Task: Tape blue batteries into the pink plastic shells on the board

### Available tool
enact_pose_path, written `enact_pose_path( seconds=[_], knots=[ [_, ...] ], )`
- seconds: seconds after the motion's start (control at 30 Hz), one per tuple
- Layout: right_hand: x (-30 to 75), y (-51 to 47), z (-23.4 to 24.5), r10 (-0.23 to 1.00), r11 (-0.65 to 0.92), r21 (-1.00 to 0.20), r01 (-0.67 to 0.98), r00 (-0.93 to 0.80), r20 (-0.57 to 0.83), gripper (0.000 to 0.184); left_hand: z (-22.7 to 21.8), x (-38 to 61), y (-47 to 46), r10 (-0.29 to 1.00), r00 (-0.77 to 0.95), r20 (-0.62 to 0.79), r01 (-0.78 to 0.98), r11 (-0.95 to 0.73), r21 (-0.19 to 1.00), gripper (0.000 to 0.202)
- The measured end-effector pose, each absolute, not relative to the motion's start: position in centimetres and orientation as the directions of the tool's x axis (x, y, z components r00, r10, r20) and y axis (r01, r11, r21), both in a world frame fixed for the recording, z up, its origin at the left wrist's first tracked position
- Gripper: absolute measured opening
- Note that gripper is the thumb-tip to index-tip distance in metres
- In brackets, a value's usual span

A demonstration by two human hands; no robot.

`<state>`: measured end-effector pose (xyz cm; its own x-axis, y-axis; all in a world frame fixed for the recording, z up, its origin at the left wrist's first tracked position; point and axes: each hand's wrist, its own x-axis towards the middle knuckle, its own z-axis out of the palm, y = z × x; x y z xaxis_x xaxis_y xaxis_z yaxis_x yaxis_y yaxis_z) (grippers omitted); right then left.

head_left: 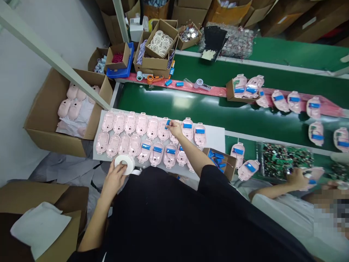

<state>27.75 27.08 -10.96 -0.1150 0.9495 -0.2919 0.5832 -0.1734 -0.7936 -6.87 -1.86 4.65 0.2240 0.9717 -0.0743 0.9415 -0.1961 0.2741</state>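
My right hand (pixel 174 128) reaches out over a white sheet (pixel 216 137) covered with two rows of pink plastic shells (pixel 131 123). Its fingers pinch a small blue battery (pixel 167 123) over one shell in the back row. Several shells to the right hold blue batteries; those to the left hold none. My left hand (pixel 116 178) rests near the sheet's front edge, closed round a roll of white tape (pixel 124 162).
A cardboard box (pixel 46 120) of pink shells stands at the left. A small box of blue batteries (pixel 219 160) sits right of my arm. On the green conveyor (pixel 196 105) lie more pink shells. At the right, another person's hand (pixel 297 177) works beside circuit boards (pixel 286 158).
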Motion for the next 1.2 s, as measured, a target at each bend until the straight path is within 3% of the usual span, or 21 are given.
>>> enact_pose_path(
  seconds=[0.07,0.13,0.2,0.27,0.6,0.73,0.83,0.93,1.0,1.07,1.2],
  knots=[
    [27.5,28.8,-11.9,0.901,0.01,-0.566,0.824,-0.252,-0.352,0.007,4.2,-7.0,-2.6,0.98,0.184,-0.081,0.947,-0.155,0.28,0.033],
    [26.8,30.2,-12.5,0.822,0.23,-0.364,0.902,-0.381,-0.423,0.019,4.1,-7.1,-3.0,0.984,0.155,-0.083,0.952,-0.126,0.279,0.032],
    [25.7,31.1,-13.0,0.762,0.357,-0.261,0.897,-0.441,-0.475,0.034,4.0,-7.4,-3.3,0.988,0.131,-0.087,0.955,-0.103,0.278,0.031],
    [24.5,31.6,-13.6,0.742,0.383,-0.226,0.896,-0.444,-0.503,0.037,4.1,-7.6,-3.4,0.99,0.1,-0.103,0.958,-0.068,0.278,0.032],
    [22.9,32.8,-15.1,0.631,0.492,-0.213,0.844,-0.514,-0.581,0.034,5.4,-8.0,-2.8,0.985,0.053,-0.161,0.964,-0.008,0.266,0.031],
    [25.7,33.1,-14.6,0.607,0.555,-0.275,0.785,-0.608,-0.511,0.043,5.1,-8.3,-3.5,0.99,0.035,-0.134,0.96,0.004,0.281,0.033],
    [27.1,31.8,-15.0,0.744,0.459,-0.31,0.832,-0.551,-0.377,0.038,4.1,-8.7,-4.4,0.991,0.025,-0.133,0.954,0.016,0.299,0.033],
    [26.8,30.6,-16.3,0.896,0.251,-0.333,0.909,-0.348,-0.275,0.055,3.2,-8.9,-4.8,0.991,0.02,-0.134,0.951,0.022,0.31,0.031],
    [26.1,30.4,-17.3,0.934,0.136,-0.351,0.926,-0.238,-0.265,0.063,2.9,-8.9,-4.5,0.988,0.036,-0.148,0.95,0.012,0.313,0.03],
    [25.4,30.5,-18.2,0.941,0.066,-0.37,0.927,-0.181,-0.285,0.059,2.9,-8.9,-3.9,0.984,0.063,-0.167,0.95,-0.007,0.314,0.03],
    [25.1,30.3,-19.0,0.952,0.078,-0.413,0.907,-0.191,-0.24,0.057,3.7,-8.6,-2.4,0.981,0.09,-0.171,0.951,-0.033,0.308,0.03]
  ],
)
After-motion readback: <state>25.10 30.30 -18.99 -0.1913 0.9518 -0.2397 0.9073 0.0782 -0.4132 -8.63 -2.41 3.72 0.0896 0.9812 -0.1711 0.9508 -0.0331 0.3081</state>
